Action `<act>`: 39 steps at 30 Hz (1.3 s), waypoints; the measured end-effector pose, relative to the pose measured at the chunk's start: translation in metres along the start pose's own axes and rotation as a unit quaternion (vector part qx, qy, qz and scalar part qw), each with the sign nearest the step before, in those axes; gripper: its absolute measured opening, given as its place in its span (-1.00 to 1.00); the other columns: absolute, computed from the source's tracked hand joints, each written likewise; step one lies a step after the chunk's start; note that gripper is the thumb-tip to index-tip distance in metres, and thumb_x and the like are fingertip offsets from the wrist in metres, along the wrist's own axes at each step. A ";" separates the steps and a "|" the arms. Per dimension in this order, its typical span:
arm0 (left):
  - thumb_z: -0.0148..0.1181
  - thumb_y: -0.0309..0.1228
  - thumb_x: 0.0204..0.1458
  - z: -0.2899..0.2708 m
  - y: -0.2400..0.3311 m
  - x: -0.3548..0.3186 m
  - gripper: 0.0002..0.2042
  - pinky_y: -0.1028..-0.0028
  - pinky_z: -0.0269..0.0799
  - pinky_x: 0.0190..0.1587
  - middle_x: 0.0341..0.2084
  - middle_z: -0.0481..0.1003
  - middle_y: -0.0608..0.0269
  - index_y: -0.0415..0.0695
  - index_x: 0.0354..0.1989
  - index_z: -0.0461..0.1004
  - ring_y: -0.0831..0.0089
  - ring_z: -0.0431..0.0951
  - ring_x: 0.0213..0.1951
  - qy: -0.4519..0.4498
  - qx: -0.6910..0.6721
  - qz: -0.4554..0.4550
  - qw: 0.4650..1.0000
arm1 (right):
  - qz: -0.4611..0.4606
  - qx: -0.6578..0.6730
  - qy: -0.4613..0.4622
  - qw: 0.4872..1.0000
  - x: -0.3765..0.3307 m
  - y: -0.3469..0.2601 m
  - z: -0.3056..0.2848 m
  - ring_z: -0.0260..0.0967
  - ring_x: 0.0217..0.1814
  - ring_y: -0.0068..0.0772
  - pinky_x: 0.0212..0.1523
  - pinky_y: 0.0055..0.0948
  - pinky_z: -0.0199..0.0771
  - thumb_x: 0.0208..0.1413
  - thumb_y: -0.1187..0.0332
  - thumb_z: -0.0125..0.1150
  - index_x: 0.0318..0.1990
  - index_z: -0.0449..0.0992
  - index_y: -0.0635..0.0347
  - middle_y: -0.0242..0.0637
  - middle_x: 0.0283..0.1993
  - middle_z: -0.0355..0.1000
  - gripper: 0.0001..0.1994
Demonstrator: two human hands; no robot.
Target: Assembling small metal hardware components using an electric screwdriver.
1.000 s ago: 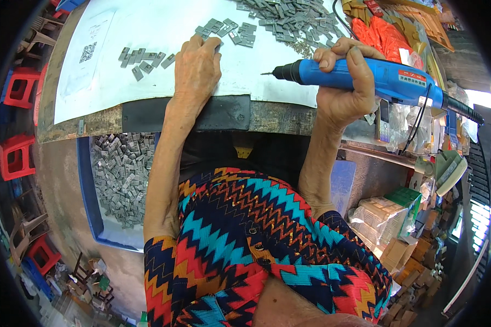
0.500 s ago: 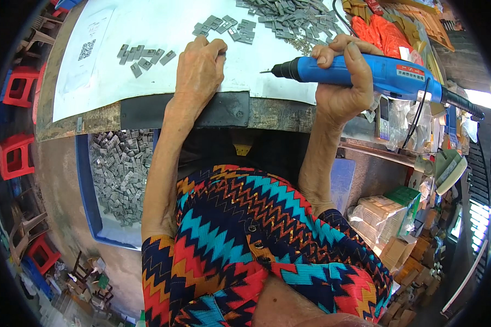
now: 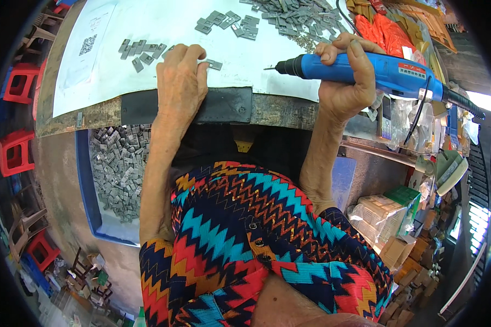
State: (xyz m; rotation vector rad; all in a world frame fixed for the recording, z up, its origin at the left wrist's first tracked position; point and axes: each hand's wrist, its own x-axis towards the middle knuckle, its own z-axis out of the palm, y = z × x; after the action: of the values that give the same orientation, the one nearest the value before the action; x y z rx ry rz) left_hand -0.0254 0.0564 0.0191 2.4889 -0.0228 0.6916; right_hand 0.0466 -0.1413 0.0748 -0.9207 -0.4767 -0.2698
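Curled over the white sheet (image 3: 240,73), my left hand (image 3: 181,82) is closed, and a small grey rectangular block (image 3: 215,65) sticks out beside its thumb. Its hidden fingertips reach the right end of a loose row of similar grey blocks (image 3: 142,49). My right hand (image 3: 346,82) grips a blue electric screwdriver (image 3: 384,71) with a black nose. The tool lies nearly level, its thin bit pointing left above the sheet and away from the blocks. A cable leaves its right end.
Further back lie another group of grey blocks (image 3: 248,27), a large heap (image 3: 300,19) and small screws (image 3: 304,43). A blue tray (image 3: 87,185) full of blocks sits below the table's left edge. Red plastic bags (image 3: 387,35) lie at the right; red stools (image 3: 19,152) stand left.
My left hand has shifted left and a little nearer, to the row's right end; the grey block at its thumb now shows more. The screwdriver is almost still in my right hand.
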 end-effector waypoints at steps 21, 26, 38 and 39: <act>0.10 -0.45 -0.11 0.025 0.000 0.006 -0.84 0.27 0.24 -0.31 -0.41 0.40 0.13 -0.19 -0.32 0.44 0.23 0.36 -0.33 -0.011 0.024 -0.032 0.999 | 0.003 0.003 -0.004 1.000 -0.002 -0.003 0.003 0.30 -0.58 -0.34 -0.35 -0.17 0.30 -0.08 0.49 0.03 -0.29 0.38 0.29 -0.09 -0.45 0.37 -0.84; 0.14 -0.38 -0.15 0.024 0.004 0.003 -0.80 0.29 0.26 -0.33 -0.40 0.42 0.11 -0.21 -0.36 0.45 0.23 0.36 -0.33 0.012 0.020 -0.025 0.999 | 0.001 -0.010 -0.017 1.000 -0.001 0.000 0.011 0.30 -0.57 -0.35 -0.35 -0.17 0.32 -0.09 0.49 0.02 -0.29 0.36 0.31 -0.10 -0.45 0.36 -0.83; 0.11 -0.51 -0.20 0.024 -0.005 0.009 -0.88 0.35 0.28 -0.30 -0.54 0.39 0.11 -0.27 -0.46 0.41 0.26 0.36 -0.41 -0.021 -0.018 -0.040 0.999 | -0.018 -0.030 -0.124 0.992 0.017 0.036 0.033 0.33 -0.60 -0.40 -0.46 -0.26 0.41 -0.12 0.52 0.02 -0.33 0.33 0.39 -0.09 -0.46 0.35 -0.84; 0.11 -0.50 -0.20 0.025 -0.005 0.010 -0.88 0.36 0.28 -0.30 -0.54 0.39 0.12 -0.27 -0.46 0.41 0.27 0.36 -0.41 -0.019 -0.030 -0.033 0.999 | -0.022 0.168 -0.155 0.973 0.020 0.048 0.040 0.31 -0.61 -0.37 -0.45 -0.33 0.40 -0.09 0.51 0.03 -0.28 0.29 0.36 -0.13 -0.50 0.32 -0.81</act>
State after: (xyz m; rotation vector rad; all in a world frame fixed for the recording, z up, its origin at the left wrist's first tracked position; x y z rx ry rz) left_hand -0.0043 0.0491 0.0032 2.4342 0.0253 0.6066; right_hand 0.0730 -0.0808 0.0721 -0.6218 -0.8052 -0.0796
